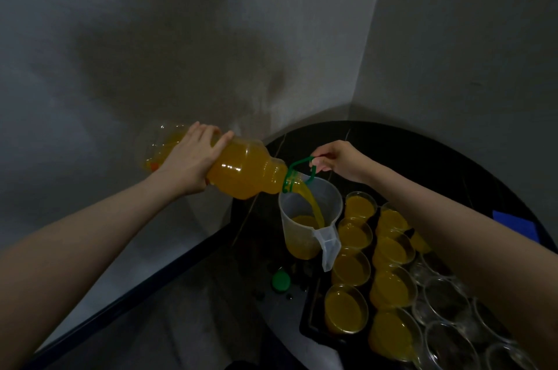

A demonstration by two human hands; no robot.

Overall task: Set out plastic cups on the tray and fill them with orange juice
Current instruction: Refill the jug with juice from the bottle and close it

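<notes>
- Dark round bench (453, 158) carries a black tray (311, 309) of clear plastic cups (351, 267), many already full.
- Big clear juice bottle (244, 170): left hand (193, 158) fingers wrap its body; tip slowly.
- Translucent plastic jug (311, 218) beside the tray takes the stream; keep it centred.
- Right hand (338, 161) fingers pinch the green carry loop (302, 164).

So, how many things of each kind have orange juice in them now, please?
Bottle: 1
Jug: 1
Cups: 9, and one of them is half hidden behind the right forearm
Total: 11
</notes>
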